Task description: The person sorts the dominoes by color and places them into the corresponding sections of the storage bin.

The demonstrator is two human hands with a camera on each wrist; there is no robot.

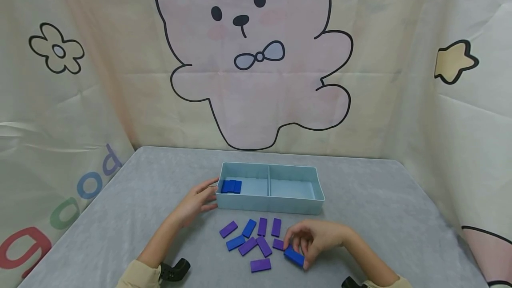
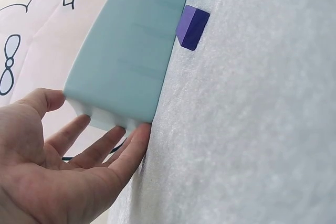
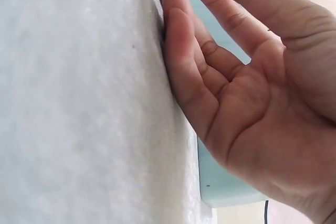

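Before printed curtain [image 1: 378,79], grey cloth [image 1: 368,190], right hand [image 1: 313,237] pinching blue block [image 1: 294,257], left hand [image 1: 195,201] unclenched

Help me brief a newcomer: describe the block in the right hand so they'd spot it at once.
Find the pale-blue two-compartment box on the grey cloth-covered table. In front lie blue and purple rectangular blocks. At their right edge is the blue rectangular block pinched by the right hand, the only one held.
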